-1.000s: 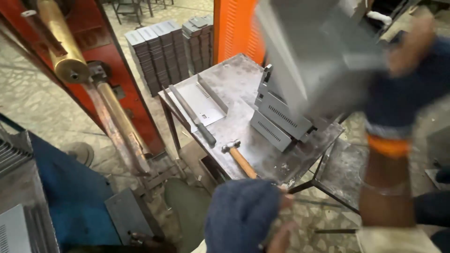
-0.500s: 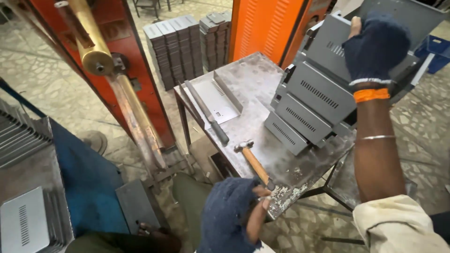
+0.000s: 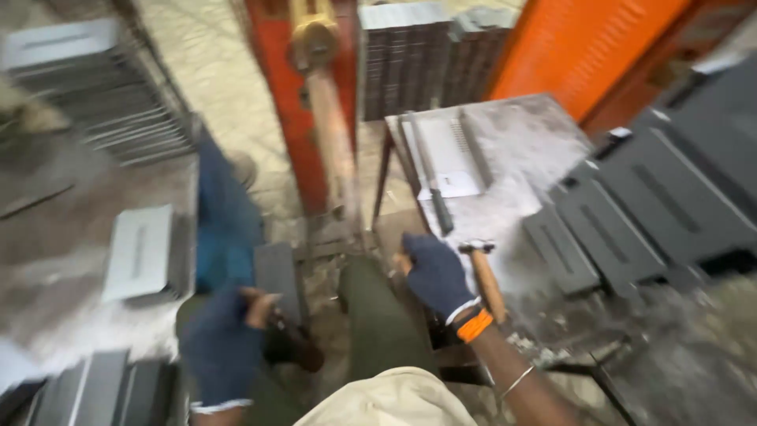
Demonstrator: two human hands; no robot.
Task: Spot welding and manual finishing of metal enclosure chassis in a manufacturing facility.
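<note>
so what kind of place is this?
Probably a sheet-metal fabrication workshop: stacks of grey louvred metal panels on a steel worktable, a wooden-handled hammer beside the right hand, and a red-framed machine behind.

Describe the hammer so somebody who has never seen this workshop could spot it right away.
Find the grey metal work table in front of the orange panel. At its near edge, just right of the person's gloved right hand, lies the hammer. It is the only thing there with a light wooden handle and a small dark steel head; its neighbours are flat grey slotted metal covers.
</note>
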